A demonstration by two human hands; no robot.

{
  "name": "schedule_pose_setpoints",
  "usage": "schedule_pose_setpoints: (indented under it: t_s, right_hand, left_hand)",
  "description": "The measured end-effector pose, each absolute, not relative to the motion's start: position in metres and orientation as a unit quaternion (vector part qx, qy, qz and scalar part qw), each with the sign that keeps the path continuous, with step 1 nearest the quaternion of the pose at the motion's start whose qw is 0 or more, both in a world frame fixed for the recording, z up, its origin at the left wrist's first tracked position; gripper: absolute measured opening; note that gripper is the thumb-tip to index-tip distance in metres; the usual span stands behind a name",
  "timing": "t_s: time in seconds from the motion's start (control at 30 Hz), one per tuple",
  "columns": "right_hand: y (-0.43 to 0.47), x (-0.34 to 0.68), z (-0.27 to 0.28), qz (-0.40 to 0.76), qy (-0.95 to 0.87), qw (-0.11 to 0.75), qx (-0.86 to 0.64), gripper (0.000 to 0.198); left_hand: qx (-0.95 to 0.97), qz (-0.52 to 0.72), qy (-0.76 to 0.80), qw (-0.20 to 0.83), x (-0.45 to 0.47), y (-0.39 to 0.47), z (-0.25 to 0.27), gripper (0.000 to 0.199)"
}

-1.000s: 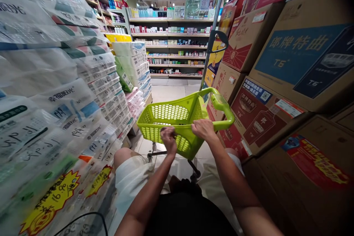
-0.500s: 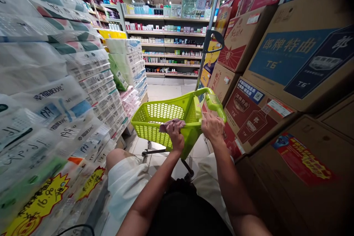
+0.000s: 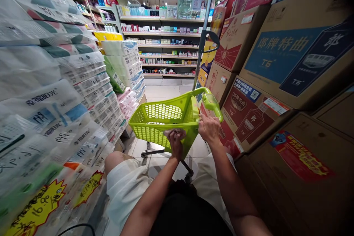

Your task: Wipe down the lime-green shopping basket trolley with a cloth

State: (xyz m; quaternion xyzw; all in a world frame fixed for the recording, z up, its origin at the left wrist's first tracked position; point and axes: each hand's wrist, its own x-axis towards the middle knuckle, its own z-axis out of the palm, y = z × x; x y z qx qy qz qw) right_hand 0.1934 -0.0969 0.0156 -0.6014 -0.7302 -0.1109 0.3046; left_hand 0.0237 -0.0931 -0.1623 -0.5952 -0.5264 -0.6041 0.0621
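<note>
A lime-green shopping cart (image 3: 157, 112) with a perforated basket stands in front of me, its handle end to the right. My left hand (image 3: 176, 143) is closed on a crumpled pinkish-grey cloth (image 3: 173, 132), held against the outer side of the basket below the rim. The hand is slightly smeared by motion. My right hand (image 3: 209, 128) grips the cart's rear frame just below the handle (image 3: 214, 105), fingers wrapped round it.
Wrapped tissue packs (image 3: 85, 81) are piled high along the left. Cardboard boxes (image 3: 301, 44) are stacked close on the right. A grey metal pole (image 3: 206, 11) with a dark bracket rises behind the cart handle. Shelves of small goods (image 3: 166, 37) stand at the back.
My left hand has moved down the basket's side with the cloth, from around the rim to below it. The right hand keeps its grip on the cart. The view has shifted slightly.
</note>
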Motion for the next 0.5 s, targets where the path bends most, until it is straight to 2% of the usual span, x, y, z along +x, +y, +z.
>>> schedule_pose_setpoints:
  t_s: [0.1, 0.3, 0.5]
  right_hand:
    - [-0.097, 0.192, 0.016, -0.108, -0.743, 0.290, -0.593, 0.046]
    - [-0.097, 0.184, 0.014, -0.116, -0.762, 0.270, -0.577, 0.040]
    - [-0.098, 0.184, 0.015, -0.116, -0.763, 0.262, -0.579, 0.041]
  left_hand:
    - [-0.542, -0.628, -0.555, 0.055, 0.018, -0.084, -0.149, 0.025]
    - [-0.525, -0.606, -0.597, -0.015, 0.018, -0.098, -0.172, 0.023]
    - [-0.550, -0.615, -0.565, 0.007, 0.027, -0.089, -0.153, 0.022]
